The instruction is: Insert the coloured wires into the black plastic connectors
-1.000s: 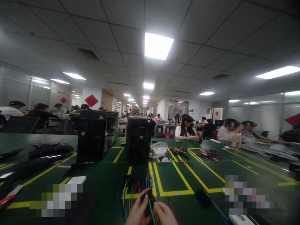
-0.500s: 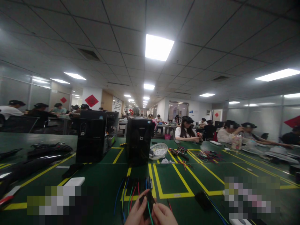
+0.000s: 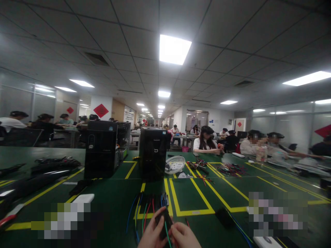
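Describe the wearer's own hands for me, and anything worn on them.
The left hand and right hand are both bare, with no gloves. No ring shows on the parts of the fingers in view. The lower edge of the picture cuts both off near the wrist, so no sleeve or cuff can be seen. Finer details, such as the nails, are too small to tell.

Left hand (image 3: 153, 232) holding black piece (image 3: 163, 231), right hand (image 3: 184, 235) beside, green wire (image 3: 167, 230) between
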The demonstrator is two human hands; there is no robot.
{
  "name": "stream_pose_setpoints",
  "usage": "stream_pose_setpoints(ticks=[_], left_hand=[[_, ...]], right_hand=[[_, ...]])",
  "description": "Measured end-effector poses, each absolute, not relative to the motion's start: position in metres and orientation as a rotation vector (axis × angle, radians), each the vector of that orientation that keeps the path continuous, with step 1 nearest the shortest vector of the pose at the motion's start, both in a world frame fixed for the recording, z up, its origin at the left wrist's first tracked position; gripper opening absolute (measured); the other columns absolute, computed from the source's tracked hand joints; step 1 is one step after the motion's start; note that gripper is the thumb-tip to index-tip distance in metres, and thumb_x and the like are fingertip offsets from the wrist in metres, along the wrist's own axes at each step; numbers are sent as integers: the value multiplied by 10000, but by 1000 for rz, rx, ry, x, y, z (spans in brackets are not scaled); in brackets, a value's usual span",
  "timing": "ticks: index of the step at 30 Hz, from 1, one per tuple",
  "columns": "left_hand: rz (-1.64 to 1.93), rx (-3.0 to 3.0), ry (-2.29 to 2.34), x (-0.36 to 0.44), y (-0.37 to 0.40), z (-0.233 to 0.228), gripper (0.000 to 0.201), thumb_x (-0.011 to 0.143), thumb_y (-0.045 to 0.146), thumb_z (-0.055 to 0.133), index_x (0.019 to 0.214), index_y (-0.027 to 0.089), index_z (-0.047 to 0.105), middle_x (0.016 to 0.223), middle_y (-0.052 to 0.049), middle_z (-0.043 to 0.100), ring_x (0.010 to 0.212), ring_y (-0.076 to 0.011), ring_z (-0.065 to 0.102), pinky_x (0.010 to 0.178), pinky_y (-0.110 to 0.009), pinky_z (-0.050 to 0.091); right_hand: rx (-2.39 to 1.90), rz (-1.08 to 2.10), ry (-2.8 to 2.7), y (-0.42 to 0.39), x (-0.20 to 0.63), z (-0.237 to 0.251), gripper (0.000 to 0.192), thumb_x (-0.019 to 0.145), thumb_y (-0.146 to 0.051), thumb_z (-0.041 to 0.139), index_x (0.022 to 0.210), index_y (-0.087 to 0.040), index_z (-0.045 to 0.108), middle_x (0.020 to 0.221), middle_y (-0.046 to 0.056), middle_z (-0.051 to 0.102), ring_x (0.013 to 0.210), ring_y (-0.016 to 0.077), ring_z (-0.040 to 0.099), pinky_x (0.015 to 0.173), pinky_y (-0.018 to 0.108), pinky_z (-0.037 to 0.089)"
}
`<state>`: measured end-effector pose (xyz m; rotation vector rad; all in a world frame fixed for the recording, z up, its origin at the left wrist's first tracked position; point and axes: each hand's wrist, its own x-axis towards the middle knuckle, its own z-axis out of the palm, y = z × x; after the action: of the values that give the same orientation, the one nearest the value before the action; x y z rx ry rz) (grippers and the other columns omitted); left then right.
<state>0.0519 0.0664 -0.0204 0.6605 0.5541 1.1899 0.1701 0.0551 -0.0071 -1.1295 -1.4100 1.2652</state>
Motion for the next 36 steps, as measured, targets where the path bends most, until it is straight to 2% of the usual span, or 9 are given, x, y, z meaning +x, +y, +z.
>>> stream_pose_setpoints(ticks=[4, 12, 16, 21, 28, 36], left_hand=[[1183, 670, 561, 52, 64, -20, 502, 657, 364, 584, 1087, 281, 340, 764, 1, 598, 551, -109, 549, 556, -273, 400], [1215, 579, 541, 52, 60, -11, 547, 628, 345, 621, 1103, 287, 356, 798, -13, 618, 748, -155, 591, 613, -251, 407], [1221, 551, 532, 52, 58, -7, 505, 623, 329, 628, 1073, 285, 402, 820, -23, 627, 800, -168, 587, 653, -272, 415], [1233, 569, 525, 53, 55, -3, 444, 645, 323, 609, 1044, 272, 420, 808, -25, 624, 793, -169, 587, 653, -280, 419], [1242, 604, 530, 54, 59, -11, 467, 635, 351, 612, 1052, 272, 416, 816, -21, 608, 724, -160, 592, 560, -248, 395], [1242, 579, 565, 55, 62, -17, 530, 598, 370, 636, 1068, 267, 414, 782, -23, 612, 724, -166, 586, 580, -261, 404]], right_hand=[[-1184, 1189, -1447, 52, 168, -4, 471, 534, -652, 494, 535, -182, 477, 431, -66, 395, 397, 67, 326, 423, 216, 235], [-1122, 1111, -1389, 50, 162, -4, 485, 543, -671, 477, 542, -187, 461, 444, -69, 373, 427, 79, 324, 429, 216, 247], [-1110, 1103, -1357, 43, 160, 7, 487, 530, -669, 492, 519, -184, 456, 469, -58, 391, 445, 83, 347, 452, 219, 268], [-1131, 1112, -1363, 41, 161, 18, 464, 534, -643, 516, 507, -183, 467, 443, -65, 378, 432, 76, 334, 441, 213, 253], [-1154, 1166, -1434, 44, 169, 13, 427, 589, -591, 513, 525, -170, 487, 417, -74, 375, 379, 59, 317, 409, 206, 236], [-1222, 1133, -1384, 46, 165, 6, 485, 525, -648, 515, 497, -165, 490, 395, -65, 404, 377, 59, 351, 416, 208, 259]])
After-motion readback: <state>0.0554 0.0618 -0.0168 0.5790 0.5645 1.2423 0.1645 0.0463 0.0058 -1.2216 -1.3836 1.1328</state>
